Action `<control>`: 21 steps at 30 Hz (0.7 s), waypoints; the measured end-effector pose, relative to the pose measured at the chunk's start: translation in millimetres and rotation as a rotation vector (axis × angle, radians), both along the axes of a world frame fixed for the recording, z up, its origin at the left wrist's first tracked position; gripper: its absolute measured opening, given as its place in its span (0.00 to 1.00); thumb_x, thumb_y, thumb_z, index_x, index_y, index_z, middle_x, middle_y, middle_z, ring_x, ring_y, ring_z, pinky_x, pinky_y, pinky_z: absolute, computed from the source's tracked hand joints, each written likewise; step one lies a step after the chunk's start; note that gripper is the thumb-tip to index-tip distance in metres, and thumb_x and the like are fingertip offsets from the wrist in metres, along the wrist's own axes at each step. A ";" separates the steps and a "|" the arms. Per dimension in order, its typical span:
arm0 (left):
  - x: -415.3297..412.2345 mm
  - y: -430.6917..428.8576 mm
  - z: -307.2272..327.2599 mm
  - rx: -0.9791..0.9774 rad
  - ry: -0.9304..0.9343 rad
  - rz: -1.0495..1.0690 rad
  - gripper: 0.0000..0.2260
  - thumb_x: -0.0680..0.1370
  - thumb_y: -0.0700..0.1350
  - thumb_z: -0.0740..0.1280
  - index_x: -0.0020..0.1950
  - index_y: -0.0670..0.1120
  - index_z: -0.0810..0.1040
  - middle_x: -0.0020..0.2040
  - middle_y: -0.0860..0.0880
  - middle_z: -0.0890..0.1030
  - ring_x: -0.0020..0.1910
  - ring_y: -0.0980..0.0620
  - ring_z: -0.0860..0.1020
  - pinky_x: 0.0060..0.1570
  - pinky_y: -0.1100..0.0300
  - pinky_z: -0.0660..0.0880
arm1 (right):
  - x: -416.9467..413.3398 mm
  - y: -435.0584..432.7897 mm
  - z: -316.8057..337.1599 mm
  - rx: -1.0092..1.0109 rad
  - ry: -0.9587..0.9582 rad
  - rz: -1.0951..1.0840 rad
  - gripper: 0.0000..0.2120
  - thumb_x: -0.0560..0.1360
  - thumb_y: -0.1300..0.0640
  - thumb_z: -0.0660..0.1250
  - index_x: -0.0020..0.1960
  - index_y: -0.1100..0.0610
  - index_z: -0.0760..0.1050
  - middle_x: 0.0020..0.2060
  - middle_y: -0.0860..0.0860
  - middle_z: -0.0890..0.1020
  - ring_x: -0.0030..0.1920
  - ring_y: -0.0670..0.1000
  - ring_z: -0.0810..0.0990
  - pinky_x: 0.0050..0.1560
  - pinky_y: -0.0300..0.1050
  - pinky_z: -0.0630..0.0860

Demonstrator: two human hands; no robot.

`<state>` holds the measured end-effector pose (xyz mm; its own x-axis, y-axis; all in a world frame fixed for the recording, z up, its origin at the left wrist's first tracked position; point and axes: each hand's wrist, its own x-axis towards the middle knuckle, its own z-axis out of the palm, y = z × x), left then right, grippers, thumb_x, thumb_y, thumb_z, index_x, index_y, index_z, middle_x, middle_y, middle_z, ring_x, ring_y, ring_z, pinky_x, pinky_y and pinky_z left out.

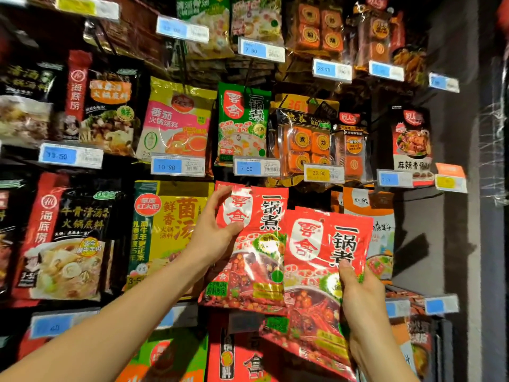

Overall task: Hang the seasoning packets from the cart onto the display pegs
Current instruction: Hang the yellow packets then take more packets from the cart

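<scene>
The blue 7.50 price tag (256, 167) is my marker. Just under it, the hanging red packet (256, 244) seems to be on its peg already, though I cannot see the peg. The left hand (213, 230) pinches its top corner, thumb in front, fingers behind. Lower and to the right of the tag, the right hand (360, 293) grips the held red packets (325, 260) near their bottom, thumb on the front. I think this is the hanging step. Next, their small top hole needs lifting up under the tag and sliding onto the peg.
</scene>
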<state>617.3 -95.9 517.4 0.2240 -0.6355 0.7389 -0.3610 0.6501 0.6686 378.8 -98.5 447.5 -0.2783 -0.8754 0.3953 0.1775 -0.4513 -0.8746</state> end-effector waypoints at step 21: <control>13.2 -31.4 42.6 0.168 -0.181 0.194 0.32 0.79 0.33 0.70 0.81 0.46 0.63 0.78 0.48 0.68 0.66 0.55 0.74 0.39 0.82 0.67 | -22.2 -7.1 1.6 -0.020 0.011 -0.015 0.05 0.85 0.52 0.61 0.54 0.48 0.75 0.48 0.54 0.87 0.48 0.59 0.87 0.55 0.64 0.81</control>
